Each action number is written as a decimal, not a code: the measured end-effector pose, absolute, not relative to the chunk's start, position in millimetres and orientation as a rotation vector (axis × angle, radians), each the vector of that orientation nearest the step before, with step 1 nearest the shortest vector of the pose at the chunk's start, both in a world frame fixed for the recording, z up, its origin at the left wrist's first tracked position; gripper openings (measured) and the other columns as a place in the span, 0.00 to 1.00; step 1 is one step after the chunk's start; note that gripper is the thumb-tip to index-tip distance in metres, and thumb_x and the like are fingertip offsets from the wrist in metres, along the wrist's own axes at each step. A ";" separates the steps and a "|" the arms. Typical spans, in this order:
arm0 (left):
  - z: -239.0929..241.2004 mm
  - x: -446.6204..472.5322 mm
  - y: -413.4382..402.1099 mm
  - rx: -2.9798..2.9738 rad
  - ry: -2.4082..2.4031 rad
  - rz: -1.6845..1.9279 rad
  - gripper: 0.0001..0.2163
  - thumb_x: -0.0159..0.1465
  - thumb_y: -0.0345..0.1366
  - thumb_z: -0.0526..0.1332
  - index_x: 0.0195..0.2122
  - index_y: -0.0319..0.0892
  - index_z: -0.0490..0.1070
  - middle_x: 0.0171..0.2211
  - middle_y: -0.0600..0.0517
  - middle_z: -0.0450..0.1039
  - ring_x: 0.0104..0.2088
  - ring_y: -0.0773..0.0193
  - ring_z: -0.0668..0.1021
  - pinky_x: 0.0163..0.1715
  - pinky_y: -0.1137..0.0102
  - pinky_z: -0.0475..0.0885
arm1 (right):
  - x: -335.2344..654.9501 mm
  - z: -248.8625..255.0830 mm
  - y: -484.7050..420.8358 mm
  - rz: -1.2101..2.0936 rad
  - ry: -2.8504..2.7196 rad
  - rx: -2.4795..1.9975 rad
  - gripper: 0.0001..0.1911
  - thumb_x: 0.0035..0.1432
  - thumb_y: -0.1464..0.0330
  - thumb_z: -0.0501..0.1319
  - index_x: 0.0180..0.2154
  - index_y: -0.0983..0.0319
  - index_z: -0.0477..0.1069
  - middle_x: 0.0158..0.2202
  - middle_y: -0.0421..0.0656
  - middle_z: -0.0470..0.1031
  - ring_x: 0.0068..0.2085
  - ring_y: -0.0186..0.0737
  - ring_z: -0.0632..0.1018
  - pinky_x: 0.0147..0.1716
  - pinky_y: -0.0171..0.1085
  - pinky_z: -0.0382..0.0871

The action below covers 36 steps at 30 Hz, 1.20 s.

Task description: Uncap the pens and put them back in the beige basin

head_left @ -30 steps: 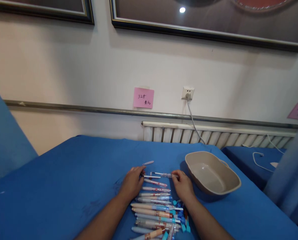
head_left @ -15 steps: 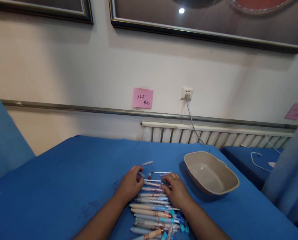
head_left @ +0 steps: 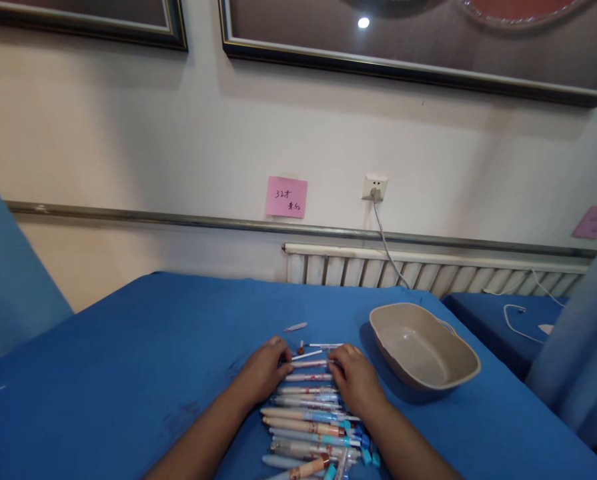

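Note:
Across the gap between my hands lies a slim pale pen [head_left: 309,364]. My left hand [head_left: 263,368] has its fingers closed at the pen's left end, and my right hand [head_left: 357,379] pinches around its right end. Just beyond it rests a white stick-like refill [head_left: 307,355], tilted. Farther off are a thin refill with a dark tip [head_left: 323,345], a small brown piece [head_left: 301,349] and a short clear pen part [head_left: 295,327]. Towards me, several pens [head_left: 303,415] lie side by side in a column, some with blue ends beneath my right forearm.
A beige plastic basin [head_left: 423,347] stands on the blue-covered table [head_left: 128,373] to the right. Behind are a white radiator [head_left: 353,267], a metal rail and a plugged-in cable. Blue cloth hangs at both sides.
The white refill has gone from lying level between my hands to tilted and slightly farther away. My hands have shifted a little, with fingers now at the pale pen's ends.

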<state>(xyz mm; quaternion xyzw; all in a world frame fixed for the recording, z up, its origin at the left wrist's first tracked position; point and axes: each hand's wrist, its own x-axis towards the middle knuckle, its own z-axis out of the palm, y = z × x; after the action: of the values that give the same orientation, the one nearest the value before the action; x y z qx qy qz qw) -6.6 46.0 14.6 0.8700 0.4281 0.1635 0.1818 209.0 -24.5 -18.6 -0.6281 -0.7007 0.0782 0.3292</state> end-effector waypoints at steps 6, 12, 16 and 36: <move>20.3 -2.0 38.9 2.530 1.181 0.413 0.06 0.57 0.29 0.58 0.33 0.46 0.71 0.33 0.53 0.73 0.38 0.58 0.72 0.39 0.69 0.62 | 205.7 -17.7 -26.6 0.279 -1.913 -1.562 0.09 0.58 0.68 0.56 0.39 0.57 0.73 0.37 0.42 0.75 0.42 0.41 0.72 0.42 0.36 0.60; 24.5 3.3 31.3 2.606 1.213 0.367 0.06 0.59 0.29 0.55 0.32 0.45 0.70 0.34 0.51 0.73 0.39 0.57 0.72 0.39 0.68 0.61 | 203.9 -17.0 -28.5 0.316 -1.922 -1.541 0.09 0.58 0.65 0.57 0.38 0.56 0.74 0.36 0.42 0.74 0.41 0.41 0.72 0.41 0.36 0.61; 25.0 6.6 29.2 2.529 1.196 0.433 0.07 0.63 0.33 0.52 0.36 0.45 0.69 0.35 0.51 0.73 0.38 0.57 0.72 0.39 0.68 0.62 | 204.1 -19.3 -24.8 0.449 -1.822 -1.474 0.12 0.60 0.63 0.54 0.39 0.58 0.75 0.36 0.43 0.76 0.39 0.40 0.74 0.39 0.35 0.63; 24.3 3.5 31.6 2.234 1.109 0.613 0.13 0.66 0.41 0.47 0.38 0.44 0.70 0.28 0.54 0.74 0.30 0.63 0.75 0.34 0.72 0.67 | 209.8 -34.5 -14.0 0.671 -1.536 -1.342 0.14 0.56 0.61 0.55 0.33 0.61 0.76 0.31 0.41 0.75 0.34 0.37 0.74 0.34 0.33 0.65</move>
<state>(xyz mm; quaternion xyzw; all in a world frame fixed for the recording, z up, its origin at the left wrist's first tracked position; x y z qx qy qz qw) 3.5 31.6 24.3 0.8344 0.4140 0.2289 0.2826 209.8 -14.0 -34.5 -0.5493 -0.6288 0.2746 0.4770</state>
